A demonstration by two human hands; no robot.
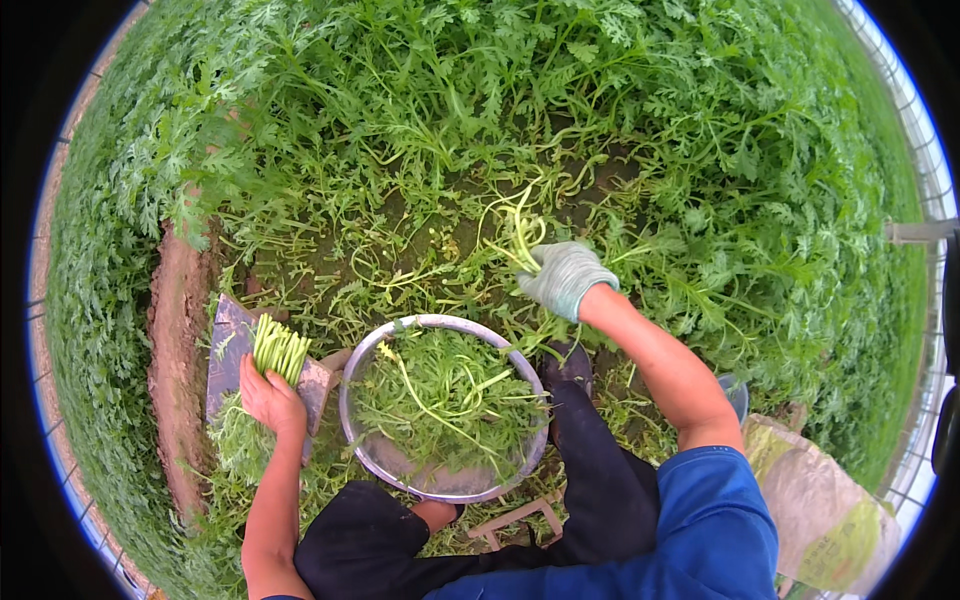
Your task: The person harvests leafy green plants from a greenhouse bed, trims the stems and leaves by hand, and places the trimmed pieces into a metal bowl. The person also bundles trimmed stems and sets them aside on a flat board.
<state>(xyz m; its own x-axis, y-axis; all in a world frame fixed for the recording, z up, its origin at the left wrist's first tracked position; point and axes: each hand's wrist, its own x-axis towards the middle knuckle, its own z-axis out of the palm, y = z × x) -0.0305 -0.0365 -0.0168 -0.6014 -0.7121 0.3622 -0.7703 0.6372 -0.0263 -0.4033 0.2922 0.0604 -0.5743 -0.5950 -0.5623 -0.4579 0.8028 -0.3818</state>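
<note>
My bare left hand [271, 401] grips a bundle of leafy greens by its pale cut stems [279, 346]. The bundle lies over a small flat board [229, 337], its leaves trailing toward me. In a knitted work glove, my right hand [562, 279] is closed on a few loose, curled stems [521, 232] above the cut patch. Between my legs stands a round metal basin [346, 420] with leafy trimmings [442, 390] and a few long pale stems inside.
Tall uncut greens [450, 67] grow ahead and on both sides. A bare soil ridge [178, 360] runs along the left. Cut stubble [315, 262] lies beyond the basin. At the right are a printed sack [817, 510] and part of a clear container [733, 397]; a small wooden frame [517, 517] is below.
</note>
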